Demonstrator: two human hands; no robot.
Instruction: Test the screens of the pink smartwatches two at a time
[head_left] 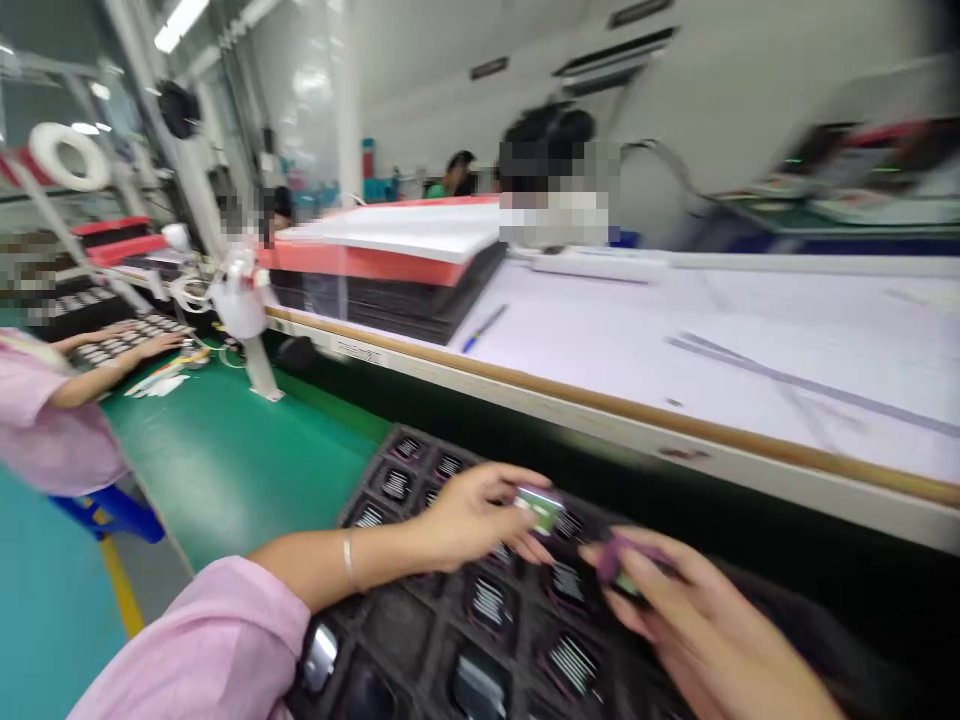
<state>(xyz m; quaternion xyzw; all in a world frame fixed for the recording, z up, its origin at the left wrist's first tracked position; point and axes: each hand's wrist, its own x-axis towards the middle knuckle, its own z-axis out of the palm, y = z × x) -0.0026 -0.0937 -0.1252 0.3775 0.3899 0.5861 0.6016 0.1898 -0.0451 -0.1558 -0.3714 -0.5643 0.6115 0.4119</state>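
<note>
A black foam tray (401,625) lies in front of me, its square pockets holding several small dark devices with pale stripes (489,602). Above the tray, my left hand (472,515) pinches a small flat device with a shiny green-and-white face (541,508). My right hand (675,590), to the right, has its fingers closed round a purple-edged small device (626,565). Motion blur and fingers hide most of that one. The hands are apart. Near the front of the tray sit a dark glossy piece (478,682) and another with a bright reflection (321,658).
A raised white shelf (585,340) with a wooden edge runs behind the tray. On it lie a blue pen (485,328) and a stack of black and red sheets (375,290). At left, a co-worker's hands (154,345) rest over another tray on the green table (225,440).
</note>
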